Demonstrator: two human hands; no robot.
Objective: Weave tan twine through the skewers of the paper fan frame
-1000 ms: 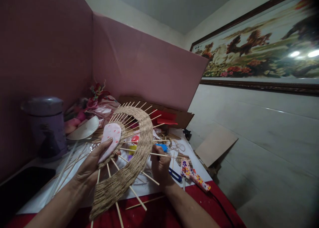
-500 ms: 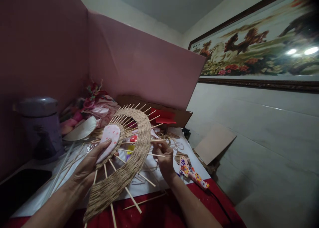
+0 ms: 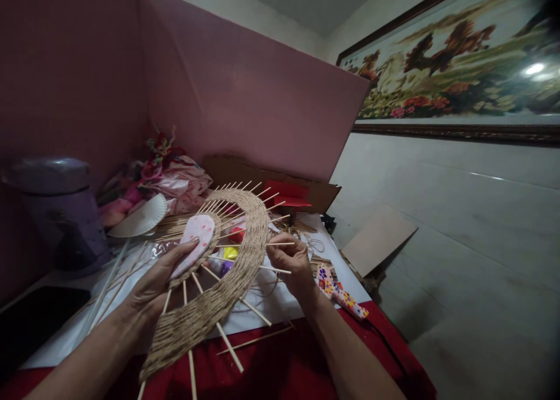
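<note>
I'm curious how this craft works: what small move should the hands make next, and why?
Perhaps the right hand should gently press the woven band inward: its fingertips sit by the band's outer edge, among protruding sticks, though whether they pinch one is unclear. The left hand holds the spotted pad, thumb on top, which should help brace against the push.

Left forearm (image 3: 91,350) slants in from the lower left, left hand (image 3: 157,277) clamped, its thumb (image 3: 184,249) stretched on top! Opposite, the right forearm (image 3: 347,350) slopes up, right hand (image 3: 296,263) raised, fingers (image 3: 286,238) curled inward, wrist (image 3: 312,298) nearly straight.
</note>
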